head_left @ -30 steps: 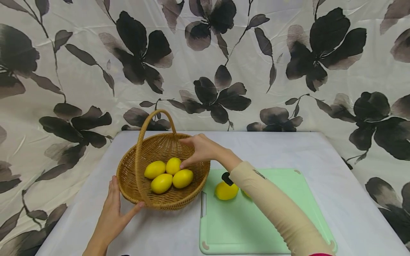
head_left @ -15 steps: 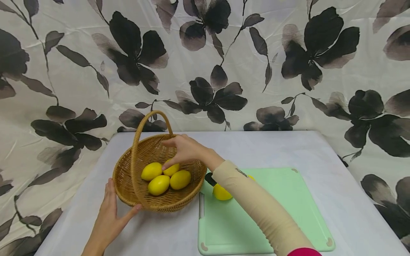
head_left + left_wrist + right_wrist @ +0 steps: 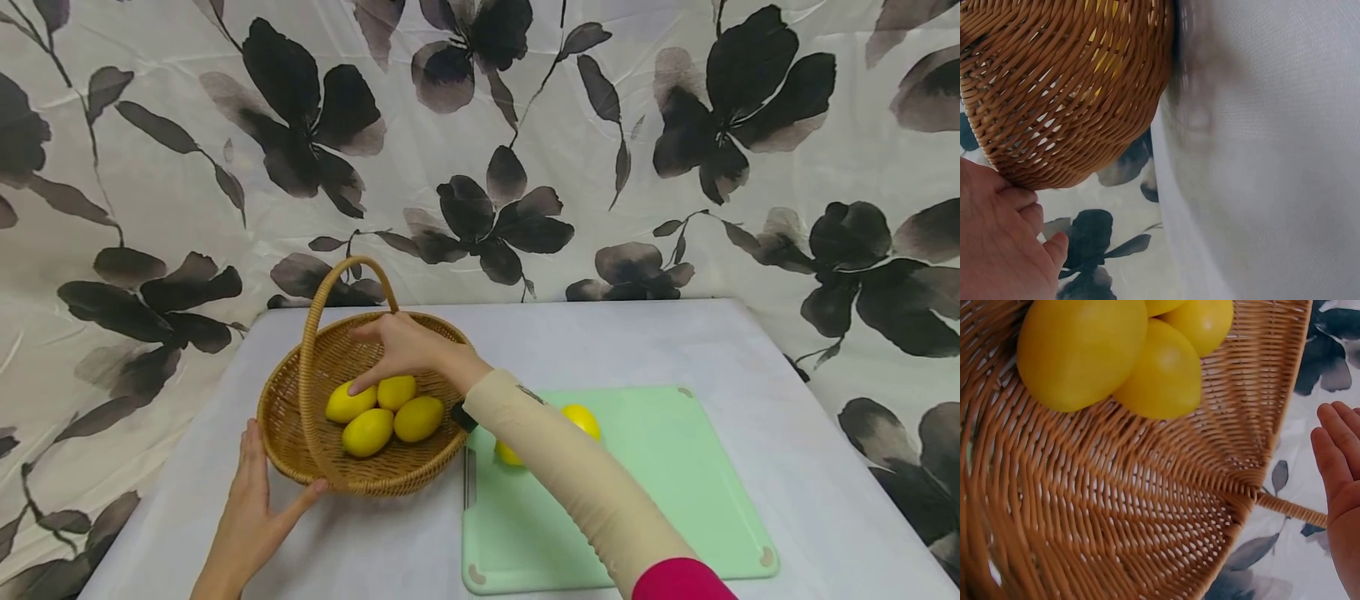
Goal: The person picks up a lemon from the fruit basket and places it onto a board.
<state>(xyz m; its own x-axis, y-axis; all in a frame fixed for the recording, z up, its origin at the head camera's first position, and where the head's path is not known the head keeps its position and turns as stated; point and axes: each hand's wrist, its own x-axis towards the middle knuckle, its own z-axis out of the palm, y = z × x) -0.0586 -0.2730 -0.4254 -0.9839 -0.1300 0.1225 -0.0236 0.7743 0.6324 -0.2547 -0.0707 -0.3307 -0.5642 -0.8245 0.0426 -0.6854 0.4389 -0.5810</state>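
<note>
A wicker basket (image 3: 431,471) with an arched handle stands left of centre, several yellow lemons (image 3: 367,432) grouped inside it. At its near left rim my left hand (image 3: 251,517) grips it, thumb along the front and fingers on the left side; the left wrist view shows those fingers (image 3: 1020,199) bent at the rim. My right hand (image 3: 397,346) reaches over the basket with fingers spread and nothing in its grasp. Its thumb overlaps the left lemon (image 3: 350,404) in the head view. In the right wrist view, straight fingers (image 3: 1335,456) lie right of the lemons.
Right of the basket lies a pale green cutting board (image 3: 675,500). On it a lemon (image 3: 581,421) shows past the right sleeve (image 3: 555,467), and another lemon (image 3: 507,453) is partly hidden by it. A floral cloth (image 3: 510,100) hangs behind the white-covered table (image 3: 600,333).
My right hand has moved left across the basket, its thumb passing from the back lemon to the left one. My left hand keeps its place on the rim. The view shifts slightly.
</note>
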